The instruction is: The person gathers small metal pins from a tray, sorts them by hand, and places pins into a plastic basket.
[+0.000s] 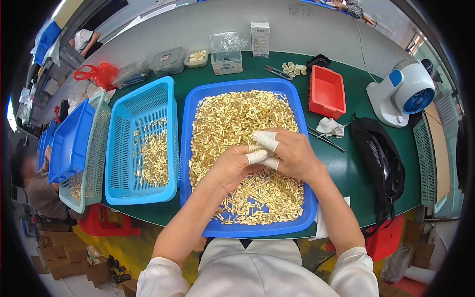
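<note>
White fabric shirt lowest, our left hand and right hand meet mid-frame; we can't tell their grip. Small golden metallic cylinders look light, stiff: pinch sides.

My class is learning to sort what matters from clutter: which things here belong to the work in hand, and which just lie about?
Belong, it seems:
- gold pieces
- blue tray
- finger cots
- light-blue basket, holding similar pieces

Probably just lying about:
- fan
- black bag
- red bag
- white carton
</note>
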Demonstrator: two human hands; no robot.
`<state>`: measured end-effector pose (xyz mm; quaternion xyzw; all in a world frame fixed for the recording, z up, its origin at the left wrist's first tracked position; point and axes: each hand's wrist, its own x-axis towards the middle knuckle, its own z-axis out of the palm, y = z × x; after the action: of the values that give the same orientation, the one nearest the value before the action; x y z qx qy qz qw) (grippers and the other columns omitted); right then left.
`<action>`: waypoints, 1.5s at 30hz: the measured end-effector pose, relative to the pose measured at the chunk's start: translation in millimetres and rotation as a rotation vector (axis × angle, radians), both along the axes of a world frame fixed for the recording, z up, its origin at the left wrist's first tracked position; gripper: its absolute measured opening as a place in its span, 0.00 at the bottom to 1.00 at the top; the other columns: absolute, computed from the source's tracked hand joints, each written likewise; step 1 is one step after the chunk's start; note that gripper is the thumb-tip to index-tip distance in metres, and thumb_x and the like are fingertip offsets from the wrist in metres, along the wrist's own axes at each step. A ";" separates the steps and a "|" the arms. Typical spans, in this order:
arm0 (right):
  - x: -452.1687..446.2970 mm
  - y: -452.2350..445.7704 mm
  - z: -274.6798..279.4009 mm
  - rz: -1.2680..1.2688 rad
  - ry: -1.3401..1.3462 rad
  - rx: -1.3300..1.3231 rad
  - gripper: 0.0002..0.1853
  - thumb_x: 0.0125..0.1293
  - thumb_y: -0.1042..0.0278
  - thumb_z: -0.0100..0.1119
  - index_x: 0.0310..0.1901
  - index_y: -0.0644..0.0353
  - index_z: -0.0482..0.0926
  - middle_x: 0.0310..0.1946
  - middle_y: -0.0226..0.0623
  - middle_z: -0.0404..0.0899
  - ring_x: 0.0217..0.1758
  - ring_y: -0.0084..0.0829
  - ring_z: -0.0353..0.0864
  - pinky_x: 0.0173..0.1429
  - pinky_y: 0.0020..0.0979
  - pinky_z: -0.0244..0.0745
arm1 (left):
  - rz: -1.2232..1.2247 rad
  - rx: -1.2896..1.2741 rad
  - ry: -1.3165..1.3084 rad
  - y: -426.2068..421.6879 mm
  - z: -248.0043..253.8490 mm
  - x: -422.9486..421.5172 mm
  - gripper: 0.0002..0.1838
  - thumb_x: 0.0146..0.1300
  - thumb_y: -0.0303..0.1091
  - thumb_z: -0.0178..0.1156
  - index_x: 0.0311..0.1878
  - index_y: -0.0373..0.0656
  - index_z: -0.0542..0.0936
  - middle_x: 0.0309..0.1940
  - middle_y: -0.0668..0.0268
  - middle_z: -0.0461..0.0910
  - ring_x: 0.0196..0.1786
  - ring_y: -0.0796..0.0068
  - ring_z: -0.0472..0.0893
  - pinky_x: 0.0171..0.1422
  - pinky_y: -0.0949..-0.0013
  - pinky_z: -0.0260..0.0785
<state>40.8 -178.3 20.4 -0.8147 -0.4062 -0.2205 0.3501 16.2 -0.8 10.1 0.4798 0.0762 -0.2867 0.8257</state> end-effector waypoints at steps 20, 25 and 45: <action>6.0 -15.2 9.1 0.241 0.289 0.142 0.25 0.49 0.64 0.73 0.51 0.55 0.81 0.45 0.39 0.83 0.45 0.39 0.82 0.48 0.35 0.78 | -0.097 0.400 -0.691 5.0 9.0 -2.1 0.10 0.60 0.25 0.62 0.45 0.40 0.84 0.46 0.65 0.82 0.49 0.71 0.80 0.56 0.70 0.71; 7.1 -16.0 11.9 0.285 0.215 0.147 0.26 0.48 0.63 0.74 0.51 0.57 0.81 0.50 0.41 0.81 0.52 0.41 0.81 0.55 0.37 0.76 | -0.117 0.489 -1.019 7.5 12.8 0.2 0.14 0.56 0.23 0.63 0.46 0.44 0.85 0.50 0.63 0.80 0.58 0.66 0.77 0.61 0.67 0.68; 7.3 -15.1 9.1 0.259 0.243 0.078 0.25 0.46 0.63 0.75 0.49 0.56 0.82 0.47 0.39 0.83 0.52 0.42 0.81 0.55 0.38 0.76 | -0.151 0.470 -0.872 7.5 19.1 -0.4 0.13 0.56 0.25 0.64 0.46 0.41 0.85 0.45 0.63 0.84 0.54 0.69 0.79 0.60 0.68 0.69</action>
<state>48.1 -193.4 29.4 -0.7621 -0.4536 -0.0891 0.4533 15.8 6.7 29.2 0.7324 -0.2481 -0.0935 0.6272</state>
